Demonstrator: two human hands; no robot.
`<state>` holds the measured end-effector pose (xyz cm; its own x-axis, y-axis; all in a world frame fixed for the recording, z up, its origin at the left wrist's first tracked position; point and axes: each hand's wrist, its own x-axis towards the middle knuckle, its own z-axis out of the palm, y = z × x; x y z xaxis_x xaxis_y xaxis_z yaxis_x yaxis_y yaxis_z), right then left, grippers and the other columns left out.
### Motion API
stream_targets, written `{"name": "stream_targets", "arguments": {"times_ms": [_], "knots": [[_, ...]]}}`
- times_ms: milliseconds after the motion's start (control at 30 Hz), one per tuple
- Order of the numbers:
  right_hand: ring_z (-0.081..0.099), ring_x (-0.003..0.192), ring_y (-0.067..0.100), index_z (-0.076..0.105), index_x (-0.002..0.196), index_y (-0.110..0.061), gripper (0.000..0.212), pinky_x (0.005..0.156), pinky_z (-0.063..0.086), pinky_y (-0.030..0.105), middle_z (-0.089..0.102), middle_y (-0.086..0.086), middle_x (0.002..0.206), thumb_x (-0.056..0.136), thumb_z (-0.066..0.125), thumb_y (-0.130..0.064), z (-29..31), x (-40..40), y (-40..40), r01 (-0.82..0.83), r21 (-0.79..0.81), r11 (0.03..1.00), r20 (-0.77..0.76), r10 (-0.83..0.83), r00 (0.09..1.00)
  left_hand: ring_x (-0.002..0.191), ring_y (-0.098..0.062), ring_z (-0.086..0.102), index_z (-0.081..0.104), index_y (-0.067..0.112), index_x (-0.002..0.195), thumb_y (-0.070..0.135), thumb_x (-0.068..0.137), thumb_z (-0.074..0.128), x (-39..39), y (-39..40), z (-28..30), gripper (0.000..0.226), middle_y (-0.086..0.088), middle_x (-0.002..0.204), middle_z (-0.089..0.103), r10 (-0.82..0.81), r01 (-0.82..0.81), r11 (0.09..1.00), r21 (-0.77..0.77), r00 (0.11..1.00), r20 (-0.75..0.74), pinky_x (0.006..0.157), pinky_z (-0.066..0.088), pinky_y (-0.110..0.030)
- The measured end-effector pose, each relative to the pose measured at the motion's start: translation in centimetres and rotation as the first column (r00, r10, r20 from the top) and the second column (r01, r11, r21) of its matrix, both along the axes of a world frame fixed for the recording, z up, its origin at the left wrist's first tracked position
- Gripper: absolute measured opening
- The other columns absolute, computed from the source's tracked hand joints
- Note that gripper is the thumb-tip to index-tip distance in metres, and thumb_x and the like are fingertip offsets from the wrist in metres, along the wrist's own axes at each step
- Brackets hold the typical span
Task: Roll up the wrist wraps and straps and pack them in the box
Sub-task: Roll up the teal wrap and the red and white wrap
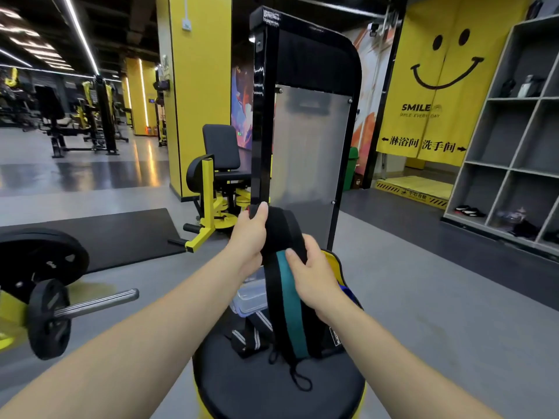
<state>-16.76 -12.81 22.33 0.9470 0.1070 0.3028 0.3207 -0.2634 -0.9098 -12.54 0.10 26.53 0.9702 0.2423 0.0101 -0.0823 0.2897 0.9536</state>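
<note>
I hold a long black wrist wrap with a teal stripe [290, 300] up in front of me. My left hand [251, 237] pinches its top end, which folds over. My right hand [311, 276] grips the wrap a little lower, thumb on the teal stripe. The wrap hangs down to the black padded seat [272, 394], where its thin black thumb loop [298, 378] lies. A clear plastic box [251, 294] sits at the seat's far edge, partly hidden by my left wrist. Another black strap with white stripes [251, 338] lies on the seat beside the box.
A tall black machine frame with a grey panel [308, 140] rises right behind the seat. A barbell with black plates [51, 306] rests at left over a black floor mat [121, 234]. Grey shelves [514, 140] line the right wall. Yellow gym equipment [211, 204] stands ahead.
</note>
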Motion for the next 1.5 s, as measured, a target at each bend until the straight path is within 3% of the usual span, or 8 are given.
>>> {"name": "stream_targets", "arguments": {"times_ms": [133, 233, 367, 600, 767, 867, 1100, 1500], "knots": [[0.067, 0.084, -0.006, 0.057, 0.122, -0.03, 0.018, 0.059, 0.049, 0.007, 0.07, -0.012, 0.106, 0.107, 0.052, -0.024, 1.2, 1.3, -0.4, 0.041, 0.103, 0.994, -0.028, -0.039, 0.999, 0.103, -0.026, 0.074, 0.061, 0.02, 0.126, 0.041, 0.107, 0.052, -1.6, -1.3, -2.3, 0.03, -0.007, 0.113, 0.075, -0.118, 0.116, 0.984, 0.136, 0.993, 0.008, 0.09, 0.061, -0.046], [0.068, 0.097, 0.009, 0.057, 0.124, -0.025, 0.019, 0.066, 0.053, 0.015, 0.07, -0.003, 0.113, 0.107, 0.05, -0.029, 1.5, 2.2, -0.5, 0.04, 0.101, 0.994, -0.091, -0.031, 0.995, 0.105, -0.026, 0.072, 0.058, 0.02, 0.124, 0.036, 0.108, 0.05, -2.0, -1.7, -3.7, 0.024, -0.009, 0.116, 0.073, -0.136, 0.14, 0.966, 0.216, 0.99, -0.035, 0.095, 0.059, -0.051], [0.069, 0.101, 0.011, 0.054, 0.13, -0.027, 0.024, 0.075, 0.059, 0.022, 0.069, -0.005, 0.113, 0.107, 0.049, -0.033, 0.5, 2.2, -0.6, -0.008, 0.142, 0.99, -0.14, 0.028, 0.99, 0.101, -0.028, 0.071, 0.058, 0.019, 0.119, 0.031, 0.109, 0.048, -1.3, -1.1, -2.8, 0.018, -0.012, 0.114, 0.071, -0.115, 0.117, 0.941, 0.316, 0.993, -0.025, 0.083, 0.061, -0.045], [0.07, 0.114, 0.018, 0.051, 0.142, -0.022, 0.058, 0.101, 0.056, 0.045, 0.069, 0.0, 0.13, 0.093, 0.064, -0.05, -0.9, 2.7, -2.2, -0.06, 0.239, 0.969, -0.258, 0.122, 0.958, 0.103, -0.034, 0.07, 0.055, 0.015, 0.126, 0.027, 0.109, 0.05, 0.9, -0.9, -2.0, 0.022, -0.015, 0.117, 0.068, -0.081, 0.095, 0.987, 0.132, 0.991, -0.102, 0.087, 0.061, -0.051], [0.074, 0.104, 0.02, 0.063, 0.128, -0.022, 0.026, 0.094, 0.06, 0.044, 0.077, -0.001, 0.114, 0.107, 0.052, -0.032, -2.4, 2.0, -3.0, -0.157, 0.247, 0.956, -0.28, 0.225, 0.933, 0.102, -0.035, 0.071, 0.053, 0.013, 0.137, 0.027, 0.108, 0.051, 3.6, -1.0, -2.9, 0.032, -0.016, 0.117, 0.069, -0.042, 0.052, 0.997, 0.056, 0.985, -0.168, 0.084, 0.061, -0.048], [0.074, 0.104, 0.018, 0.062, 0.126, -0.023, 0.023, 0.096, 0.059, 0.044, 0.077, -0.003, 0.113, 0.107, 0.052, -0.031, -4.1, 2.3, -3.1, -0.141, 0.251, 0.958, -0.287, 0.213, 0.934, 0.101, -0.036, 0.071, 0.058, 0.01, 0.134, 0.024, 0.107, 0.053, 5.2, -1.1, -3.3, 0.03, -0.019, 0.118, 0.071, -0.082, 0.081, 0.997, -0.011, 0.976, -0.199, 0.078, 0.06, -0.044], [0.072, 0.111, 0.027, 0.057, 0.132, -0.011, 0.031, 0.101, 0.056, 0.046, 0.075, 0.011, 0.12, 0.101, 0.063, -0.013, -9.1, 5.5, -4.3, -0.151, 0.349, 0.925, -0.446, 0.306, 0.841, 0.112, -0.036, 0.069, 0.051, 0.032, 0.147, 0.016, 0.109, 0.045, 9.6, -0.9, -5.0, 0.043, -0.015, 0.128, 0.069, -0.243, 0.242, 0.968, -0.066, 0.97, 0.0, 0.087, 0.059, -0.05], [0.075, 0.1, 0.018, 0.068, 0.112, -0.013, 0.024, 0.096, 0.058, 0.04, 0.079, 0.001, 0.106, 0.102, 0.061, -0.034, -19.4, 13.9, -3.6, -0.035, 0.104, 0.994, -0.548, 0.087, 0.832, 0.122, -0.029, 0.068, 0.056, 0.031, 0.139, -0.014, 0.099, 0.037, 20.2, 0.2, -13.1, 0.064, -0.001, 0.131, 0.072, -0.29, 0.295, 0.952, -0.088, 0.955, 0.066, 0.095, 0.056, -0.051]]}}
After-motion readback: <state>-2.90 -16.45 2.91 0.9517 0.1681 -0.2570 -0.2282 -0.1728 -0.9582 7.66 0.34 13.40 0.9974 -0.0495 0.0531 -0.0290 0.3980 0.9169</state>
